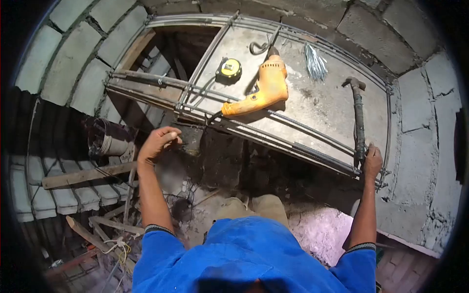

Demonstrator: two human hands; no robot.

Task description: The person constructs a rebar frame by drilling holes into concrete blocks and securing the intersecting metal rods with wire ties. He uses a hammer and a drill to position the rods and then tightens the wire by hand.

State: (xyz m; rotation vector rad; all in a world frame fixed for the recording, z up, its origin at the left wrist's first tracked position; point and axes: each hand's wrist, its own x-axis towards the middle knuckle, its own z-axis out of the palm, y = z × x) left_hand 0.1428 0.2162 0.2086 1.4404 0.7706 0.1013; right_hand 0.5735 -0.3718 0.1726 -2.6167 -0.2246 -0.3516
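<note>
My left hand [162, 141] is held in the air left of centre, in front of the near edge of a rebar frame [312, 151]. Its fingers are curled together, and anything between them is too small to make out. At the frame's near right corner is my right hand [373, 161], fingers bent, right beside the lower end of a hammer [359, 112]. What those fingers grip is hidden. The hammer lies lengthwise on a pale board [322, 105] inside the frame. An orange power drill [266, 88] rests across the near bars, its bit pointing away.
A yellow and black tape measure [228, 70] and a bundle of tie wires [315, 62] lie on the board. Left of it is an opening [188, 49]. Block walls [415, 107] surround the frame. A bucket [108, 139] and wooden planks [90, 176] are at lower left.
</note>
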